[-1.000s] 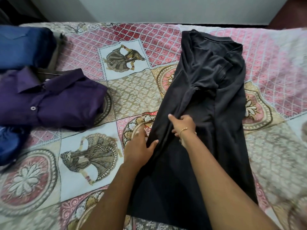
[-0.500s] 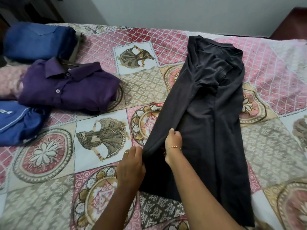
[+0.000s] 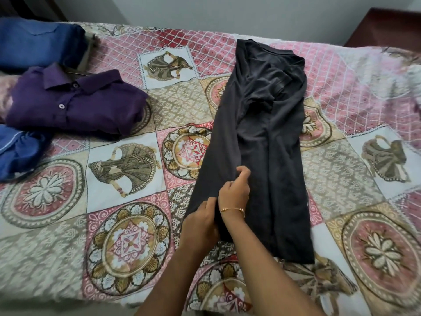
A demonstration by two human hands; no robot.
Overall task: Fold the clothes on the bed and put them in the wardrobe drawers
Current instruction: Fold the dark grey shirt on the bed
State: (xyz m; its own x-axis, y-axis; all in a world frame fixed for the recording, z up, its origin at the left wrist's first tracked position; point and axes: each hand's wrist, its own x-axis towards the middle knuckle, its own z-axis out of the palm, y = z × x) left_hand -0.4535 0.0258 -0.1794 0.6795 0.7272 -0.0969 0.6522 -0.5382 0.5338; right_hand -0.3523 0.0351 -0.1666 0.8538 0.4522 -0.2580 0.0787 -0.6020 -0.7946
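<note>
my left hand (image 3: 200, 221) and right hand (image 3: 235, 190) each pinch the left edge of the dark shirt (image 3: 262, 137), lying lengthwise on the patterned bedspread (image 3: 127, 236); folded purple shirt (image 3: 75, 106) far left.

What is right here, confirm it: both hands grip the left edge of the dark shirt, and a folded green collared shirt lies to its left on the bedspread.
One thing is wrong: the folded collared shirt is purple, not green. The head view shows it. The rest stands: left hand and right hand grip the dark shirt at its left edge on the bedspread.
</note>
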